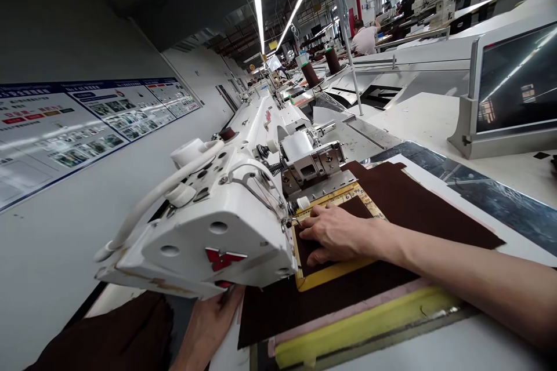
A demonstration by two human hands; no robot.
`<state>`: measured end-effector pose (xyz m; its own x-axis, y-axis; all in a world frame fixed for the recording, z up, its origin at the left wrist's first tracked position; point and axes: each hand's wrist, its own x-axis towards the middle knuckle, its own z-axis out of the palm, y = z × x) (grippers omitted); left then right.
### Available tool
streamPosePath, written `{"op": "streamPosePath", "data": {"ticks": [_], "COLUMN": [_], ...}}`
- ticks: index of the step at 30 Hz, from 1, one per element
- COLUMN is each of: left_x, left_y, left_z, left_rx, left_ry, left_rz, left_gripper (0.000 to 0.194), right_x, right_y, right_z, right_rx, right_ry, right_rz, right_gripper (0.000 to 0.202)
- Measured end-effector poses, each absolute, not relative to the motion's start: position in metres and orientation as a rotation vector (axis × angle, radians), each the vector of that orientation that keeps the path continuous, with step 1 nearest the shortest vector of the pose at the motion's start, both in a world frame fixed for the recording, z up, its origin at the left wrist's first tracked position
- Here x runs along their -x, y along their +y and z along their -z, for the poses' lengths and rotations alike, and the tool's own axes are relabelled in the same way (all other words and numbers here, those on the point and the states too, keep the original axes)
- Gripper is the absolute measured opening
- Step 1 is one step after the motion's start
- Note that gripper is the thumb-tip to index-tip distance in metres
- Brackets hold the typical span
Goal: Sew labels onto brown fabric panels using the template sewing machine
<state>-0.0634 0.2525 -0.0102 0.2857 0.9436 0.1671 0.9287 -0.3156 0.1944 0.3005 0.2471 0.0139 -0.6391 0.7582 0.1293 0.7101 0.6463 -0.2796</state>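
My right hand [335, 235] reaches in from the right and lies on dark brown material [278, 316], fingers spread inside a yellow rectangular frame [331, 275]. Its fingertips come close to the needle area of a white sewing machine [204, 214]. Handwritten marks show on the frame's far corner. Below the machine head is my left hand [211, 322], its fingers hidden behind the head. A pale pink edge and a yellow strip [361, 324] run along the near side of the brown sheet.
A monitor [517, 84] stands on the table at right. Brown thread cones [310, 75] sit farther back beside a metal pole [348, 29]. Dark brown cloth [117, 336] hangs at lower left. Another person [364, 39] sits in the background. Wall posters [100, 119] are at left.
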Motion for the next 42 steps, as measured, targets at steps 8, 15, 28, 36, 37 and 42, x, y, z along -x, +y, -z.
{"op": "streamPosePath", "data": {"ticks": [8, 15, 28, 36, 37, 42], "left_x": [0.062, 0.061, 0.063, 0.060, 0.059, 0.056], "left_y": [0.241, 0.237, 0.234, 0.234, 0.234, 0.233], "left_z": [0.007, 0.006, 0.010, 0.008, 0.008, 0.006], "left_rx": [-2.403, -2.365, -2.331, -2.309, -2.309, -2.309], "left_ry": [1.748, 1.823, 1.812, 1.819, 1.820, 1.827], "left_rz": [-0.480, -0.415, -0.475, -0.477, -0.477, -0.473], "left_gripper": [0.045, 0.050, 0.047, 0.048, 0.048, 0.050], "right_x": [-0.300, -0.301, -0.301, -0.300, -0.300, -0.302], "right_y": [0.247, 0.248, 0.247, 0.250, 0.250, 0.254], "right_z": [-0.015, -0.007, -0.010, -0.010, -0.009, -0.005], "right_rx": [1.198, 1.168, 1.153, 1.164, 1.162, 1.159], "right_ry": [-2.645, -2.676, -2.688, -2.695, -2.694, -2.684], "right_rz": [-0.296, -0.271, -0.270, -0.266, -0.262, -0.253], "right_gripper": [0.042, 0.046, 0.043, 0.043, 0.044, 0.047]}}
